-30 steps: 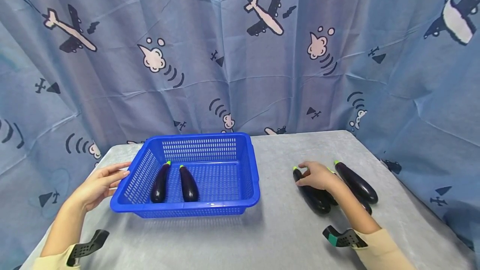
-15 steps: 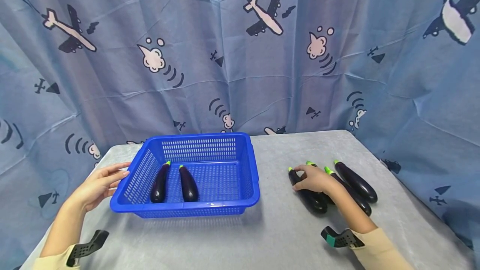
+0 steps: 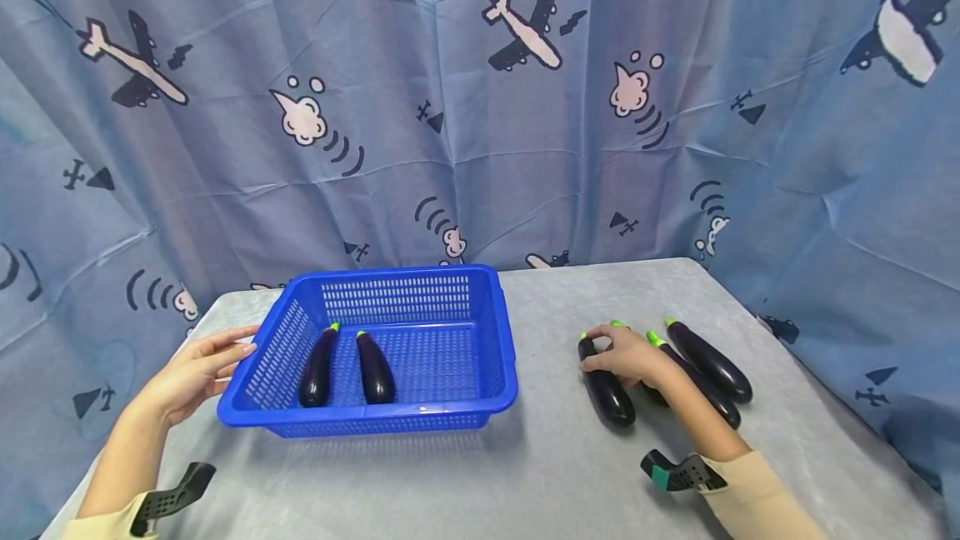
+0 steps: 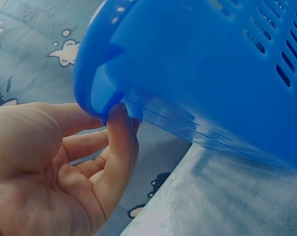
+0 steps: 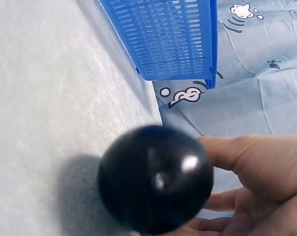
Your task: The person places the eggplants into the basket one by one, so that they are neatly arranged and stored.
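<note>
In the head view my right hand [image 3: 626,357] pinches a dark purple eggplant [image 3: 609,398] near its green-tipped stem end, thumb and fingers on either side. The right wrist view shows the rounded, glossy end of this eggplant [image 5: 156,179] close up, with a shadow on the table beside it. My left hand [image 3: 197,373] is at the left rim of a blue perforated basket [image 3: 390,412]. The left wrist view has thumb and fingertips holding the rim [image 4: 84,81]. Two eggplants lie inside the basket, one at left [image 3: 318,369] and one beside it [image 3: 377,369].
Right of my right hand lie two eggplants, one nearer [image 3: 701,382] and one farther out [image 3: 708,361]. Another eggplant [image 3: 656,395] is mostly hidden under the hand. A grey table [image 3: 540,473] carries everything; a blue airplane-print curtain [image 3: 390,107] hangs behind it.
My right hand has drawn the pinched eggplant slightly left, away from the others, and its lower end has swung left. The left hand and basket have stayed in place.
</note>
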`<state>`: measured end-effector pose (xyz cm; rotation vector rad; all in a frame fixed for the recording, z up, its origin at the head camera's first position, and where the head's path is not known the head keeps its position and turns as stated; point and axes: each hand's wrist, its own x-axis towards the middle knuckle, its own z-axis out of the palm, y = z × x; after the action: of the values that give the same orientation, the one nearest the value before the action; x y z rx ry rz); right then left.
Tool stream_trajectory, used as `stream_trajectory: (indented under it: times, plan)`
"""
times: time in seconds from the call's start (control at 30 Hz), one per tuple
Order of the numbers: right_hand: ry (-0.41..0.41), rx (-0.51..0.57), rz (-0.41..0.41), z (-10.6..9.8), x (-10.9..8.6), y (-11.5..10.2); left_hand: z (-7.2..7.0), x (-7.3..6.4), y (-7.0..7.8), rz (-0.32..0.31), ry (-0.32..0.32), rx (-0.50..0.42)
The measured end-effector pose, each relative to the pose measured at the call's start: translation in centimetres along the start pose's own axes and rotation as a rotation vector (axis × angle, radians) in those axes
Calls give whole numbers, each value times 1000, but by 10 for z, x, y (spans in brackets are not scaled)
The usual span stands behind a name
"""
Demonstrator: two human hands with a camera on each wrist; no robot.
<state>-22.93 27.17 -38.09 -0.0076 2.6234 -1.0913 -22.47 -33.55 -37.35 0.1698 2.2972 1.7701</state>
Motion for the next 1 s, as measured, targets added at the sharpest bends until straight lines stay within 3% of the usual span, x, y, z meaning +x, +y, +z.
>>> stream_trajectory:
  times: [0.27,1.0]
  plan:
    - [17,65,33,1,4,1,-1,-1,-1,-1,4,12]
    - [-32,259,-30,-3,-12,-18,-1,-1,-1,13,-16,-51]
